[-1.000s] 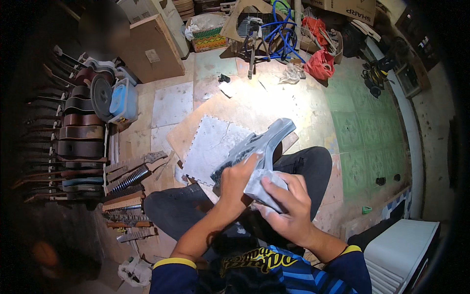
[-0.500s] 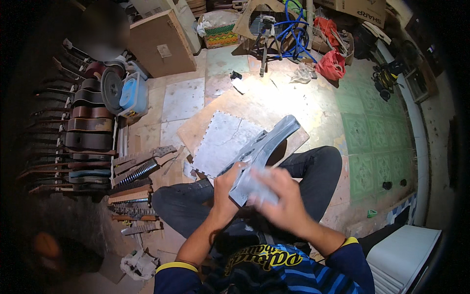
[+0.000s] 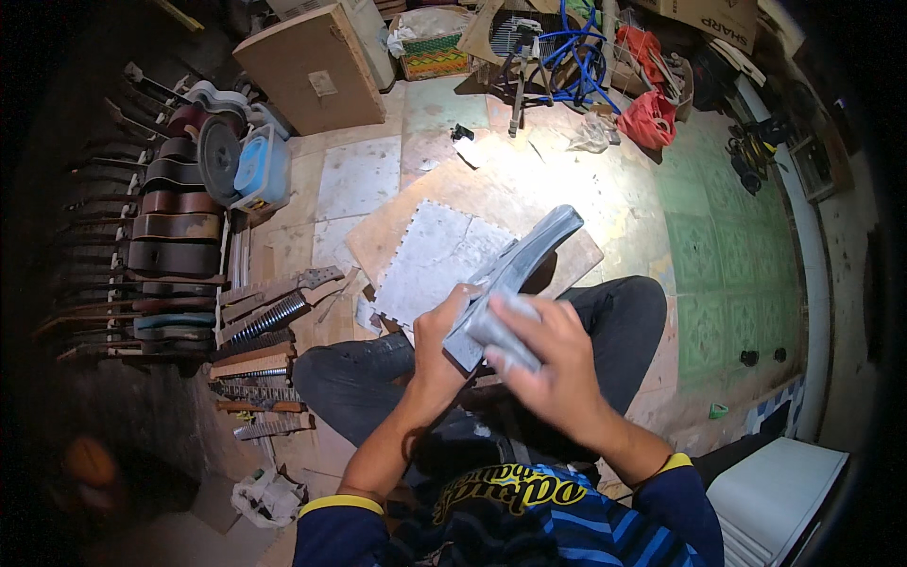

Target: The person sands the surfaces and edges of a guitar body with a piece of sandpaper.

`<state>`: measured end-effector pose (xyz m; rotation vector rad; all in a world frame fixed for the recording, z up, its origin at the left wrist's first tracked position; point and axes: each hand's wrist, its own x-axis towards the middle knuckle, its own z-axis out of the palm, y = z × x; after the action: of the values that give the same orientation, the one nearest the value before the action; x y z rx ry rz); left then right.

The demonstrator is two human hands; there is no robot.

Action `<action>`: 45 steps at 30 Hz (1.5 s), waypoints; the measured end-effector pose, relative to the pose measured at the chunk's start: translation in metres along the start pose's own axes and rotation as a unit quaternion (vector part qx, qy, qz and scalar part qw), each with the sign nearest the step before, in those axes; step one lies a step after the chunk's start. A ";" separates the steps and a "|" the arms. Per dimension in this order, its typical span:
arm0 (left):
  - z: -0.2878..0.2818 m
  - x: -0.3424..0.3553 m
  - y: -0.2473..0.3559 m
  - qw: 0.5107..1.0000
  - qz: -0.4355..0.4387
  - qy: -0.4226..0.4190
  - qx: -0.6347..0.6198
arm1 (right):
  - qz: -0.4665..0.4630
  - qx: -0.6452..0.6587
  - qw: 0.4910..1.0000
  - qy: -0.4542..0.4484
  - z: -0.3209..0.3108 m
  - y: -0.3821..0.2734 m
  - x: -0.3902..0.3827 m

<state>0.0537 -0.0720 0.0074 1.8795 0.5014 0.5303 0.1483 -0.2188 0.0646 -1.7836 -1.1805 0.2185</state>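
A grey guitar body (image 3: 543, 248), seen mostly edge-on, stands tilted over my lap, its curved end pointing to the far right. My left hand (image 3: 437, 333) is closed round its near left side, thumb toward the upper edge. My right hand (image 3: 559, 364) presses a pale grey piece of sandpaper (image 3: 501, 333) against the near part of the body's edge. The fingers lie bent over the sandpaper and partly hide it. The underside of the body is out of sight.
A white foam mat (image 3: 425, 260) lies on a board before my crossed legs. Guitars (image 3: 175, 227) stand in a row at left, with several necks (image 3: 269, 321) near my left knee. A blue-lidded tub (image 3: 260, 170) sits beside them. At right is a white bin-like box (image 3: 775, 491).
My right hand has shifted slightly with the sandpaper along the guitar body's edge and is less blurred. The body's far end is a little higher in view. The whole view has moved slightly.
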 end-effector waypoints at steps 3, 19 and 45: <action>0.001 -0.003 0.000 0.999 -0.048 0.011 0.015 | -0.084 -0.066 0.994 -0.029 -0.002 -0.018 -0.018; 0.007 0.003 0.000 0.998 -0.051 0.028 0.002 | -0.067 -0.070 0.995 -0.037 -0.011 -0.019 -0.011; 0.019 -0.012 -0.003 0.998 -0.027 0.030 0.044 | 0.041 -0.026 0.998 0.027 -0.014 0.007 0.001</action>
<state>0.0545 -0.0914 -0.0034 1.9323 0.6212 0.5381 0.1614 -0.2269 0.0663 -1.8742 -1.0848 0.1865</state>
